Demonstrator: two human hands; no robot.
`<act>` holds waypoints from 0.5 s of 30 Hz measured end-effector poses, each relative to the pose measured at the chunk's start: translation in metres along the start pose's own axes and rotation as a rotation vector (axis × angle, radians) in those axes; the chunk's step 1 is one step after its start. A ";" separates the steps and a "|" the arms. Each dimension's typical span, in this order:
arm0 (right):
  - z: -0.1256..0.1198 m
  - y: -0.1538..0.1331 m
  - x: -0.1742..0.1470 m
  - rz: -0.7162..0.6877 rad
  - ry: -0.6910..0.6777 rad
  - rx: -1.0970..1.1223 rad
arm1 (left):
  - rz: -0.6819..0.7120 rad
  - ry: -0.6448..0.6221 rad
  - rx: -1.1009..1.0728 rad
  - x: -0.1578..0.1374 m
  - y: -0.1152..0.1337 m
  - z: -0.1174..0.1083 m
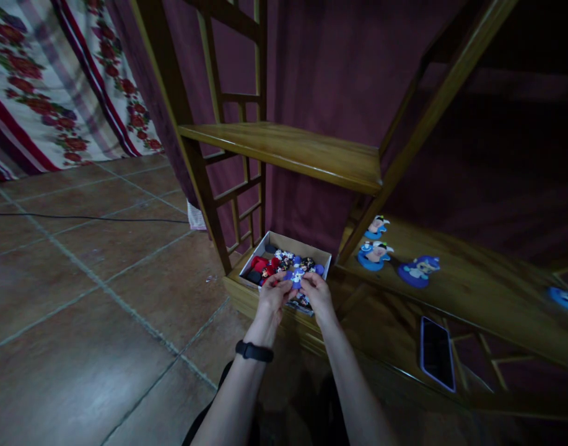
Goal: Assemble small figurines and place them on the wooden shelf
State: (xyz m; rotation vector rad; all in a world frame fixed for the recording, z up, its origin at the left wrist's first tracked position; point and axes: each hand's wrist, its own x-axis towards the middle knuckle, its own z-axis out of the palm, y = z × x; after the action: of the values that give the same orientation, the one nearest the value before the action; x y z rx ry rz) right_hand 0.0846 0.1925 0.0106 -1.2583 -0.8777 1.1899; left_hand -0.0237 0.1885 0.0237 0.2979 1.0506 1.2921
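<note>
A small purple and white figurine (297, 277) is held between my two hands, just above the front part of an open cardboard box (321, 255). My left hand (274, 292), below a black wristband, pinches its left side. From the right, the fingers of my right hand (317, 292) close on its other edge. Several more figurines (267, 267) in red, black, white and purple lie jumbled in the box. My hands hide part of the box's front wall and contents.
The box stands on the low wooden shelf of a rack, under a higher shelf board (288, 148). To the right, a purple figurine (419, 271), blue-based figurines (375, 254) and a phone (436, 353) rest on wooden surfaces. A dark cable (88, 217) crosses the tiled floor.
</note>
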 end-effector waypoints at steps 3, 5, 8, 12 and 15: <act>-0.002 -0.001 0.002 -0.044 -0.051 0.002 | -0.012 0.030 -0.004 0.002 0.001 0.000; -0.005 -0.001 0.004 -0.069 -0.076 0.003 | -0.016 0.027 0.010 0.003 0.002 -0.001; -0.008 0.000 0.005 -0.096 -0.116 0.008 | -0.008 0.000 0.017 0.002 0.003 -0.001; -0.008 0.002 0.006 -0.143 -0.120 0.012 | -0.022 -0.060 0.003 0.000 0.002 0.000; -0.008 0.003 0.007 -0.157 -0.128 -0.001 | -0.029 -0.092 -0.020 -0.002 0.001 0.001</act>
State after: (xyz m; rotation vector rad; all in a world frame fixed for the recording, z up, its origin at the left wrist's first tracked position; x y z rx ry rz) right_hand 0.0933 0.1972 0.0056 -1.1025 -1.0514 1.1536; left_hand -0.0239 0.1878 0.0259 0.3229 0.9608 1.2510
